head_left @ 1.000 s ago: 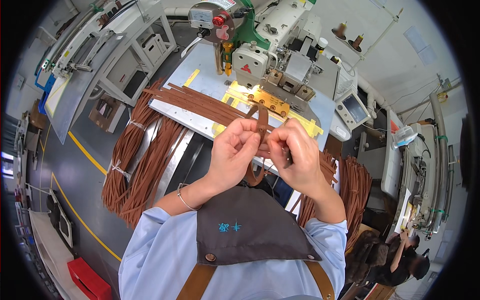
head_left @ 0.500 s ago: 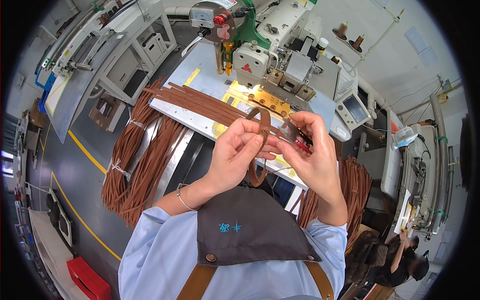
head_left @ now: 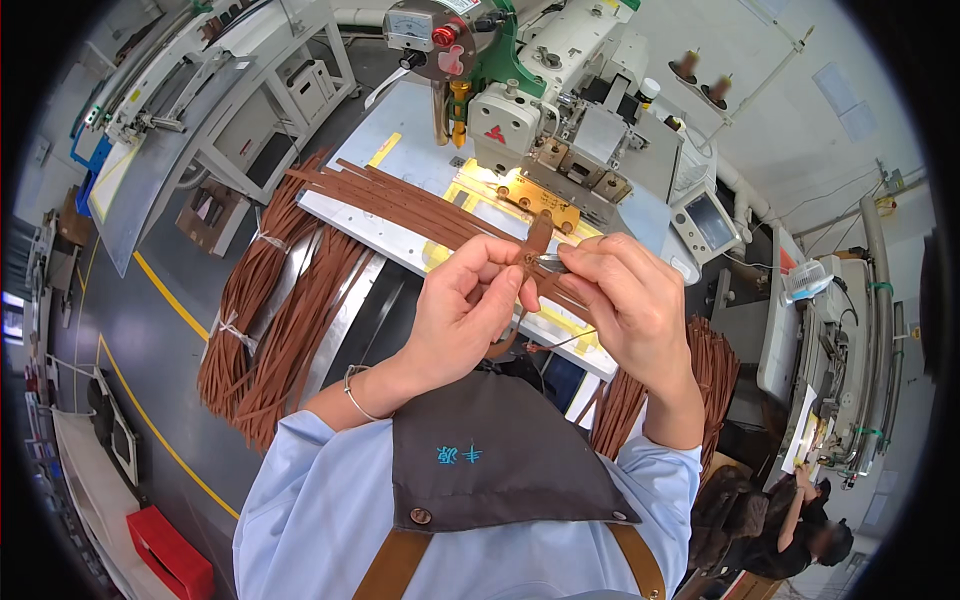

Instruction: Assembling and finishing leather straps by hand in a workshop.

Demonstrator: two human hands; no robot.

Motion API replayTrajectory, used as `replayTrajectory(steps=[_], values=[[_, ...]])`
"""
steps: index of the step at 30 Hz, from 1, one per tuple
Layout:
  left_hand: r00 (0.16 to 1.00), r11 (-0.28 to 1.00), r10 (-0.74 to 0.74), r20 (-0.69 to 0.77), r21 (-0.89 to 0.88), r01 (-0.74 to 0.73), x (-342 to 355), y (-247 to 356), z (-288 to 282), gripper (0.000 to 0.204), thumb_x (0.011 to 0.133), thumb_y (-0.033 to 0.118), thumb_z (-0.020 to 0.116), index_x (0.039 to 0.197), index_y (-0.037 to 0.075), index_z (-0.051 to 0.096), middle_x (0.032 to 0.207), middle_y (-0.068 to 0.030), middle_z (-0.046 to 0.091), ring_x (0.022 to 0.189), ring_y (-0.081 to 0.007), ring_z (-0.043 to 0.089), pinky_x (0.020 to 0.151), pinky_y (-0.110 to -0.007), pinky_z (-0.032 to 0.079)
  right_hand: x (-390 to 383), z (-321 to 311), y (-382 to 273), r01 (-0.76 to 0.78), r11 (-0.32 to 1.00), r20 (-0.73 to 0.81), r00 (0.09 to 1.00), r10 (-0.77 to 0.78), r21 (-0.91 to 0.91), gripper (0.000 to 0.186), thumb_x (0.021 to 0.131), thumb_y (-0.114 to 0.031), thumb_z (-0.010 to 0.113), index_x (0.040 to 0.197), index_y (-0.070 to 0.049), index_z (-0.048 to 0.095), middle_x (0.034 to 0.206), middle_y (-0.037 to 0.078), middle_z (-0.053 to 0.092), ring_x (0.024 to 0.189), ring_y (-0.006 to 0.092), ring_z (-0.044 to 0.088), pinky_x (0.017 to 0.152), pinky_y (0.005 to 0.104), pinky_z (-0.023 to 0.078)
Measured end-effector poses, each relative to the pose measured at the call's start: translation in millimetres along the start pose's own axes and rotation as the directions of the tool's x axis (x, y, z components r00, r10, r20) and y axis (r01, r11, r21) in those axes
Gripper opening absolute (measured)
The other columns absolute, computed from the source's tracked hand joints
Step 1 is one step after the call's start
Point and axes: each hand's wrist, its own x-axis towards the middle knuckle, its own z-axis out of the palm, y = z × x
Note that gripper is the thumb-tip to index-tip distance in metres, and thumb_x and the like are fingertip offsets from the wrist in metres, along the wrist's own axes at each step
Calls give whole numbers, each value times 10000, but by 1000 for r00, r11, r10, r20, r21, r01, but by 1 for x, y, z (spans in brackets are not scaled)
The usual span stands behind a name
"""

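Note:
In front of my chest, my left hand (head_left: pixel 465 310) pinches a narrow brown strap (head_left: pixel 539 232), which looks like leather and curls in a loop. Part of the strap rises above the fingertips, and the rest hangs below them. My right hand (head_left: pixel 635 305) is closed around small thread snips (head_left: pixel 549 261). Only their silvery tip shows, at the strap beside my left fingertips; the fingers cover the handle. A thin dark strand (head_left: pixel 560 341) trails beneath the hands.
Ahead stands a green and white sewing machine (head_left: pixel 505 125) with a brass-coloured clamp plate (head_left: pixel 540 200). Brown straps (head_left: pixel 400 203) lie across its white table. Tied strap bundles (head_left: pixel 240 320) hang at left, with more straps (head_left: pixel 712 380) at right. Another person (head_left: pixel 800 530) works at far right.
The snips' tip has come to the strap, and their red handle is now hidden in my right fingers. The strap's loop has turned and its upper part now faces me flatter.

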Motion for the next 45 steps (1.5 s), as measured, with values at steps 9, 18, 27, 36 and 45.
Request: replayTrajectory(steps=[9, 18, 27, 36, 45], values=[[1000, 999, -11, -18, 43, 11, 1, 2, 3, 76, 905, 26, 464, 964, -9, 496, 747, -10, 573, 556, 12, 436, 473, -146, 345, 0, -1, -3, 43, 997, -11, 999, -44, -57, 151, 696, -59, 685, 828, -24, 618, 739, 62, 572, 632, 211, 581, 494, 313, 453], [999, 996, -7, -41, 88, 11, 4, 4, 6, 65, 901, 18, 476, 944, -26, 497, 715, -9, 551, 644, -21, 501, 576, -168, 414, 2, -5, -4, 53, 991, 22, 998, -50, -121, 245, 629, -33, 733, 851, -31, 630, 743, 64, 598, 632, 210, 591, 493, 295, 455], [998, 993, 27, -51, 117, -21, 8, 1, 7, 66, 901, 22, 481, 942, -27, 499, 708, -8, 548, 638, -18, 499, 566, -163, 409, 4, -6, -1, 102, 978, -5, 994, -105, -182, 130, 699, -61, 674, 820, -36, 634, 714, 42, 561, 595, 176, 563, 473, 288, 446], [996, 993, 48, -78, 111, -40, 11, -5, 7, 59, 872, -3, 524, 928, -19, 520, 735, 25, 545, 641, 6, 473, 560, -150, 386, 5, -10, 4, 104, 977, 11, 995, -104, -188, 134, 698, -58, 667, 827, -43, 635, 721, 37, 569, 587, 173, 558, 463, 287, 442], [997, 993, 14, -73, 120, -5, 11, -1, 6, 64, 848, -14, 553, 909, -12, 533, 746, 44, 536, 636, 25, 432, 536, -137, 344, 7, -12, 7, 129, 979, 31, 992, -126, -158, 97, 711, -66, 655, 802, -47, 627, 733, 35, 578, 590, 176, 563, 477, 294, 446]])
